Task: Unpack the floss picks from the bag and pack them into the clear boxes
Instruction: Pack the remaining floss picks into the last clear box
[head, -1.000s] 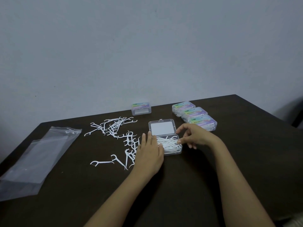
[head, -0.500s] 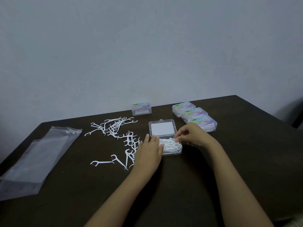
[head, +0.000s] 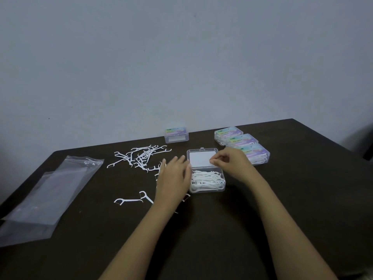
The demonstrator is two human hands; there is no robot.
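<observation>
Head view: left hand (head: 173, 177) flat beside clear box (head: 207, 191); right hand (head: 232, 164) over lid (head: 199, 159) edge, grip unclear.

Open box (head: 207, 191) holds picks (head: 207, 179); bag (head: 46, 195) flat.

Light is dim and flat with a grey-blue cast, no clear source I can pick out, so the wall (head: 181, 57) reads dull and the dark table (head: 292, 209) swallows most detail, with only soft, faint shadows beside my forearms. My left hand (head: 173, 178) is smeared with motion blur at the fingers, while my right hand (head: 232, 164) looks a little sharper. The plastic bag (head: 50, 190) shows a pale sheen, the white picks in the open box (head: 207, 180) merge into one bright tangle, and the whole view is soft and grainy.
</observation>
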